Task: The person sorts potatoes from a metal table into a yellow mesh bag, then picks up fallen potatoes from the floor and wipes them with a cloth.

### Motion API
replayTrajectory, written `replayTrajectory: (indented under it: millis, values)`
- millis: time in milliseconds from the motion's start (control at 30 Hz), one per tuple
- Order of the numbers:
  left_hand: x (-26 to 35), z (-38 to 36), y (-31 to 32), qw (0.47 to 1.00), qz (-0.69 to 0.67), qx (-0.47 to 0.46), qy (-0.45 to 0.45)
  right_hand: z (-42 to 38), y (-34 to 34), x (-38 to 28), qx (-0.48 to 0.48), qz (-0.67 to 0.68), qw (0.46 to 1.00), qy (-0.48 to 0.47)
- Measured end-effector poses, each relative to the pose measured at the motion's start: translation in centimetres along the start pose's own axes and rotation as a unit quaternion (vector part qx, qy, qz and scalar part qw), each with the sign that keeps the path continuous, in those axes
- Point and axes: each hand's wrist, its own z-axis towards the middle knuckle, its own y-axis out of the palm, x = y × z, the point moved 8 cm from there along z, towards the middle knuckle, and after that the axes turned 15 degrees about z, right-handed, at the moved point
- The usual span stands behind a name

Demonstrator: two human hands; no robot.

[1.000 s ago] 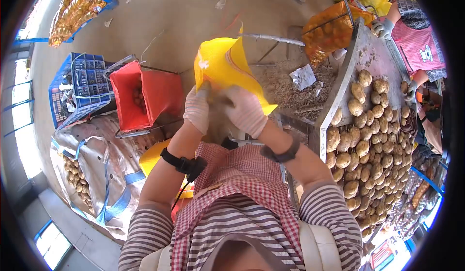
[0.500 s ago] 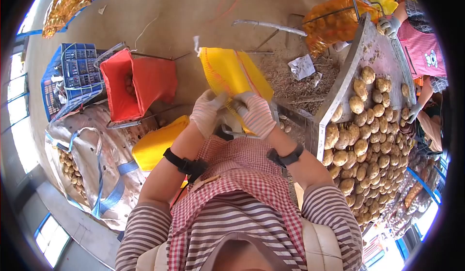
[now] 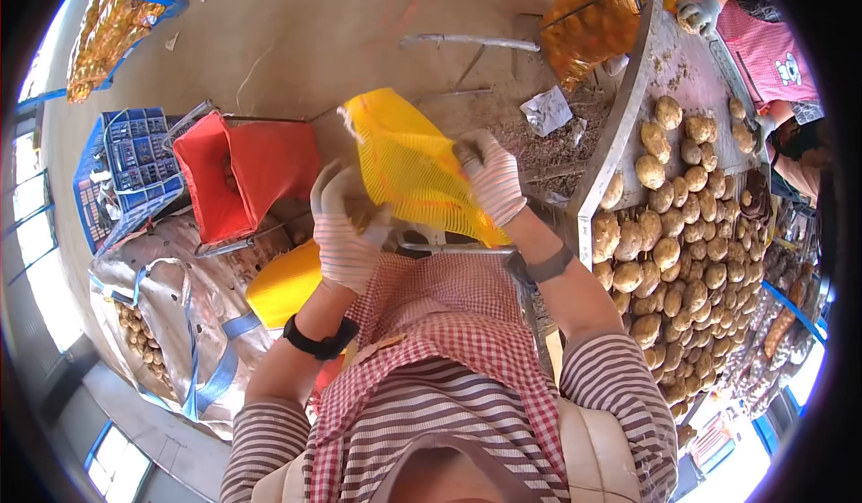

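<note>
A yellow mesh bag [image 3: 409, 166] stretches out in front of my apron, its white-edged end pointing up and left. My right hand [image 3: 494, 180], in a striped glove, pinches the bag along its right edge. On the other side, my left hand [image 3: 348, 238] is gloved too, its fingers raised and spread apart, with the thumb close to the bag's lower left. A metal bar [image 3: 458, 250] passes just below the bag, near my waist.
To the right, a metal sorting table [image 3: 620, 135] carries many potatoes [image 3: 664, 253]. Another person's gloved hand [image 3: 699, 13] holds a potato at its far end. On the left stand a red bag [image 3: 269, 171], a blue crate [image 3: 144, 157], a yellow bag [image 3: 285, 286] and a white sack [image 3: 162, 260].
My hands have moved apart. The left has come off the yellow mesh bag and opened out to the left, while the right keeps hold and the bag has spread wider.
</note>
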Motion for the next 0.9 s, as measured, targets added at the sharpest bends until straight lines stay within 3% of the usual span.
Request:
replayTrajectory:
  millis: [67,100,167,200,233,267,333,367,433,467,533,567,667,733,767,800,867,900]
  values:
    - [9.1,1.9,-0.3,0.937,0.189,0.026,0.293,-0.9,1.7,-1.7,-0.056,-0.099,0.99,-0.088]
    - [10.5,2.8,0.0,0.937,0.188,0.03,0.295,-1.0,2.2,-1.5,-0.083,-0.109,0.988,-0.068]
    - [12.5,3.0,4.2,0.857,0.318,-0.11,0.391,-2.2,2.7,-3.2,-0.107,-0.129,0.981,-0.093]
    - [11.2,4.1,5.0,0.857,0.316,-0.107,0.392,-2.6,3.1,-4.5,-0.131,-0.148,0.973,-0.116]
    - [6.6,5.2,8.0,0.818,0.392,-0.223,0.356,-2.8,3.2,-4.4,-0.185,-0.159,0.969,-0.024]
    - [2.2,5.6,10.0,0.76,0.461,-0.334,0.313,-2.6,2.5,-4.5,-0.183,-0.16,0.97,-0.026]
    - [-2.3,8.0,9.5,0.76,0.519,-0.339,0.196,-1.9,0.7,-3.5,-0.159,-0.403,0.9,-0.031]
    - [-2.9,8.5,9.5,0.757,0.52,-0.342,0.201,-0.7,-1.4,-1.6,-0.126,-0.44,0.886,-0.07]
    - [-3.9,10.4,8.6,0.797,0.513,-0.298,0.112,1.1,-5.2,-0.8,0.001,-0.389,0.915,-0.11]
    - [-4.1,10.5,9.4,0.794,0.514,-0.304,0.114,1.9,-6.8,-0.5,0.063,-0.359,0.923,-0.121]
    - [-3.0,11.5,10.9,0.839,0.454,-0.249,0.166,4.6,-10.3,1.5,0.186,-0.188,0.963,-0.057]
    - [-2.2,11.8,12.1,0.828,0.454,-0.263,0.198,6.7,-11.4,2.4,0.19,-0.187,0.962,-0.056]
    - [0.0,14.1,13.9,0.814,0.5,-0.231,0.183,9.9,-14.6,3.8,0.244,-0.123,0.961,-0.047]
    - [-0.3,16.3,14.7,0.844,0.471,-0.2,0.159,10.6,-13.7,2.1,0.236,-0.299,0.924,0.027]
    - [-0.3,17.3,15.1,0.865,0.437,-0.196,0.15,10.7,-12.9,0.8,0.217,-0.418,0.881,0.051]
    - [-0.2,17.9,15.4,0.884,0.403,-0.193,0.14,10.0,-11.8,-0.4,0.219,-0.42,0.879,0.053]
    - [1.7,17.7,15.8,0.87,0.409,-0.222,0.166,8.3,-8.7,-4.4,0.23,-0.537,0.808,-0.08]
    - [2.5,17.1,16.4,0.852,0.41,-0.257,0.201,8.5,-8.3,-4.7,0.204,-0.516,0.828,-0.079]
